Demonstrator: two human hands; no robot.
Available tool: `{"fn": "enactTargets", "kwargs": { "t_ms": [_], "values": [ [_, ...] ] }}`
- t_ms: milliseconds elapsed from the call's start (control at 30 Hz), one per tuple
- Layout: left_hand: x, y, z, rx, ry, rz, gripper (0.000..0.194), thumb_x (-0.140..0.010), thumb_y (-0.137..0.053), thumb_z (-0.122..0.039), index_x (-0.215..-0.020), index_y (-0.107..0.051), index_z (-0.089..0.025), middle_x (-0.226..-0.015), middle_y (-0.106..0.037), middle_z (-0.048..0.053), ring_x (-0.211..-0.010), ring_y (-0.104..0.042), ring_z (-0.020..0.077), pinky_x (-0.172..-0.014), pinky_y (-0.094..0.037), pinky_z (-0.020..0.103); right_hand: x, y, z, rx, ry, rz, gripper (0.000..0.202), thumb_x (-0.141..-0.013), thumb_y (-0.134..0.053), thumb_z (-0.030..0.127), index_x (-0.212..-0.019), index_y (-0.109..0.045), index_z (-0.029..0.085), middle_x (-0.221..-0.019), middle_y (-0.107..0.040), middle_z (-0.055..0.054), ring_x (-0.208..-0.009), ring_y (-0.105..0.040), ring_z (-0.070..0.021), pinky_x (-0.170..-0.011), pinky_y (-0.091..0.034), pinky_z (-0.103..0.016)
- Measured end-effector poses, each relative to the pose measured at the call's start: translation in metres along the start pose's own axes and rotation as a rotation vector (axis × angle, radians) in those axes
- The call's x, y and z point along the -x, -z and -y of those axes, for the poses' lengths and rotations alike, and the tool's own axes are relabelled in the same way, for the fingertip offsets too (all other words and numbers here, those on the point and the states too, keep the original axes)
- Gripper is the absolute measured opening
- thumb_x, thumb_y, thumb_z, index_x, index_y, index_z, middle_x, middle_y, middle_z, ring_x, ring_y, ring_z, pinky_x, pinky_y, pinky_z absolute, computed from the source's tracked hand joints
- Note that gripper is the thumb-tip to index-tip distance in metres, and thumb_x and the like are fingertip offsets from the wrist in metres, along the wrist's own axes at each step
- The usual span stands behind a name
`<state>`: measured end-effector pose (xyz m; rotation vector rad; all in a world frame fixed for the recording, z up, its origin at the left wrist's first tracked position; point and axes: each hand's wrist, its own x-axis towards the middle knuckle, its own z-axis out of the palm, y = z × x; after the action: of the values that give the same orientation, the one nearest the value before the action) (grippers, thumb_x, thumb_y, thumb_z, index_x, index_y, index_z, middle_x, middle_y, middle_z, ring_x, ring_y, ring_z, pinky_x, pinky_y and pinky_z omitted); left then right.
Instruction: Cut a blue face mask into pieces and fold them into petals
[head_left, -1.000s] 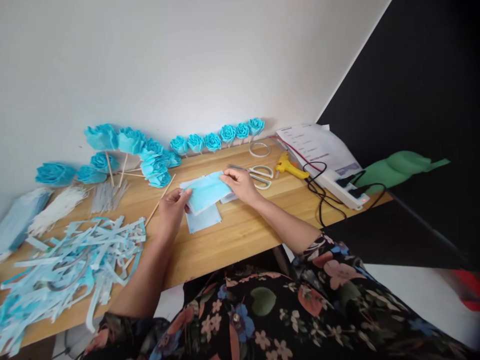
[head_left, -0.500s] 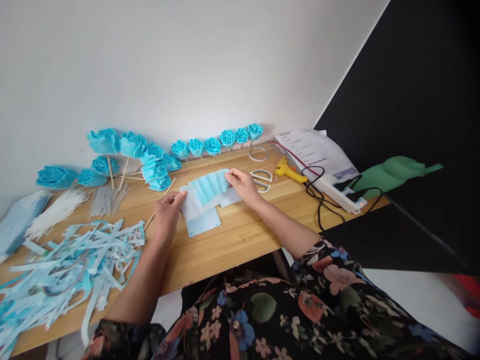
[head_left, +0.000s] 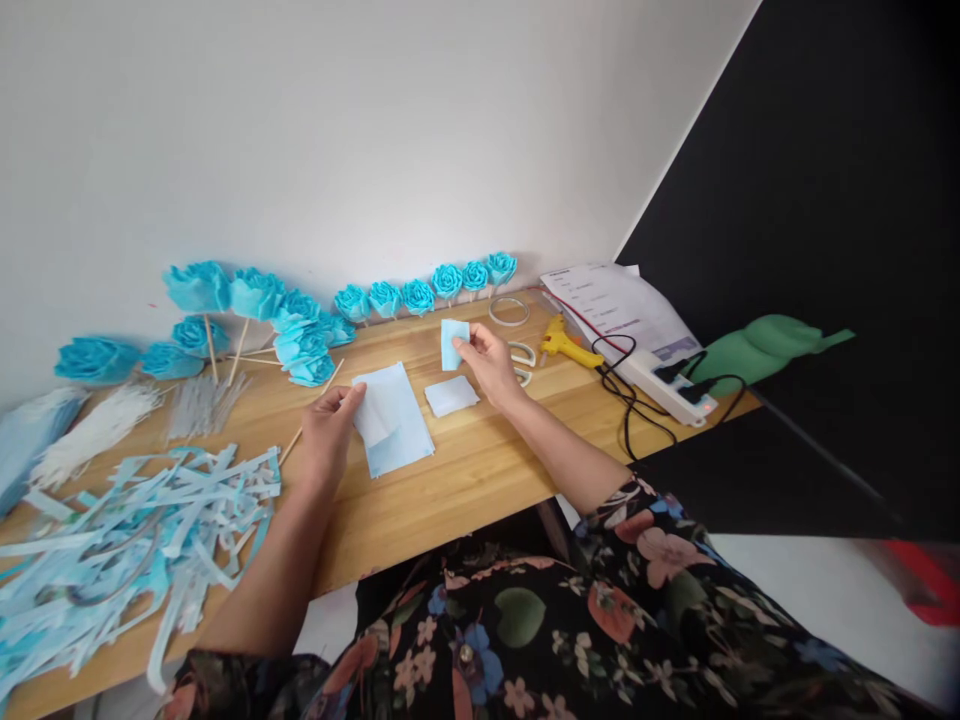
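Observation:
Between the thumb and fingers of my left hand (head_left: 328, 432) is a thin white fabric sheet (head_left: 374, 418). It hangs over a larger pale blue fabric sheet (head_left: 409, 435) lying flat on the table. My right hand (head_left: 489, 364) pinches a small blue fabric piece (head_left: 451, 345), raised a little above the tabletop. Below that piece lies a small whitish fabric rectangle (head_left: 451, 396). Scissors (head_left: 522, 353) with white handles lie just behind my right hand, their blades hidden.
Blue fabric flowers (head_left: 300, 330) stand and lie along the wall. Cut strips (head_left: 150, 540) are heaped at the left, near thin wires (head_left: 202, 402). At the right are a tape roll (head_left: 508, 311), a yellow glue gun (head_left: 566, 343), a power strip (head_left: 664, 388) and a green bag (head_left: 765, 352).
The blue pleated fabric stretched between my hands has come apart from the white sheet. My right hand now has a small blue piece; my left keeps the white sheet.

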<state>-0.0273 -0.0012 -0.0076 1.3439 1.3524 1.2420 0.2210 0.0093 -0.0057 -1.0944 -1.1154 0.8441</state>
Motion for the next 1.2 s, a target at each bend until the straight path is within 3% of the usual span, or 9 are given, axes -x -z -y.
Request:
{"fn": "enactTargets", "kwargs": {
  "t_ms": [67,167,300,400,500,633,867,1033,1200],
  "values": [
    [-0.002,0.0,0.004,-0.025,-0.097,-0.036,0.034,-0.077,-0.072,-0.046,-0.096,-0.068,-0.017,-0.088,-0.069,0.004,-0.081,-0.063,0.0173,-0.07,-0.047,0.025,0.002,0.0,0.005,0.02,0.005,0.026,0.026,-0.079,-0.065,0.042,-0.087,-0.062,0.018,-0.08,-0.059,0.001,-0.075,-0.054,-0.013,-0.071,-0.044,-0.024],
    [-0.003,0.001,0.004,-0.152,-0.303,-0.104,0.061,-0.078,-0.074,-0.04,-0.132,-0.054,-0.02,-0.127,-0.064,0.012,-0.117,-0.06,0.0237,-0.098,-0.046,0.035,0.008,-0.001,0.014,0.048,0.02,0.105,0.027,-0.081,-0.064,0.043,-0.09,-0.065,0.018,-0.083,-0.062,0.0,-0.077,-0.056,-0.014,-0.073,-0.045,-0.025],
    [0.006,-0.003,-0.014,-0.303,-0.546,-0.053,0.061,-0.082,-0.072,-0.037,-0.137,-0.052,-0.02,-0.142,-0.055,0.015,-0.134,-0.05,0.0271,-0.113,-0.036,0.044,0.017,-0.004,0.027,0.16,0.159,0.267,0.021,-0.084,-0.064,0.04,-0.084,-0.068,0.019,-0.084,-0.063,-0.002,-0.078,-0.057,-0.0159,-0.077,-0.045,-0.029],
    [0.013,-0.011,-0.033,-0.343,-0.63,0.083,0.059,-0.079,-0.074,-0.038,-0.132,-0.057,-0.021,-0.141,-0.058,0.013,-0.137,-0.047,0.0301,-0.116,-0.031,0.047,0.022,-0.006,0.037,0.251,0.256,0.369,0.018,-0.086,-0.064,0.038,-0.085,-0.071,0.022,-0.086,-0.067,-0.003,-0.082,-0.058,-0.0186,-0.084,-0.045,-0.034],
    [0.013,-0.019,-0.044,-0.353,-0.574,0.228,0.058,-0.075,-0.077,-0.037,-0.129,-0.062,-0.021,-0.126,-0.069,0.011,-0.122,-0.059,0.0306,-0.113,-0.033,0.049,0.025,-0.007,0.043,0.297,0.287,0.4,0.018,-0.087,-0.064,0.04,-0.089,-0.073,0.024,-0.087,-0.068,-0.003,-0.083,-0.059,-0.0198,-0.084,-0.046,-0.036],
    [0.002,-0.026,-0.044,-0.35,-0.359,0.312,0.03,-0.079,-0.069,-0.034,-0.104,-0.076,-0.02,-0.096,-0.077,0.008,-0.086,-0.069,0.0239,-0.082,-0.05,0.034,0.027,-0.007,0.043,0.308,0.364,0.399,0.018,-0.089,-0.064,0.04,-0.092,-0.074,0.026,-0.088,-0.069,-0.004,-0.083,-0.06,-0.0198,-0.082,-0.046,-0.036],
    [-0.012,-0.041,-0.041,0.069,-0.09,0.235,0.015,-0.062,-0.074,-0.027,-0.073,-0.075,-0.017,-0.07,-0.072,0.002,-0.063,-0.062,0.0171,-0.057,-0.045,0.026,0.027,-0.005,0.043,0.331,0.425,0.459,0.025,-0.089,-0.064,0.049,-0.1,-0.075,0.029,-0.103,-0.071,-0.005,-0.101,-0.062,-0.0234,-0.098,-0.044,-0.043],
    [-0.01,-0.044,-0.04,0.224,-0.089,0.149,0.024,-0.063,-0.076,-0.035,-0.079,-0.075,-0.017,-0.076,-0.074,0.003,-0.071,-0.067,0.0192,-0.063,-0.05,0.028,0.021,-0.003,0.037,0.088,0.159,0.305,0.05,-0.092,-0.056,0.057,-0.131,-0.061,0.026,-0.132,-0.063,-0.007,-0.125,-0.056,-0.0227,-0.106,-0.044,-0.039],
    [-0.008,-0.042,-0.032,0.27,-0.145,0.096,0.017,-0.066,-0.074,-0.028,-0.08,-0.077,-0.018,-0.088,-0.077,0.004,-0.087,-0.07,0.0221,-0.077,-0.054,0.032,0.017,-0.009,0.026,-0.084,-0.151,0.419,0.066,-0.081,-0.064,0.064,-0.129,-0.061,0.02,-0.11,-0.07,-0.008,-0.1,-0.065,-0.0209,-0.08,-0.054,-0.03]
  ]
}}
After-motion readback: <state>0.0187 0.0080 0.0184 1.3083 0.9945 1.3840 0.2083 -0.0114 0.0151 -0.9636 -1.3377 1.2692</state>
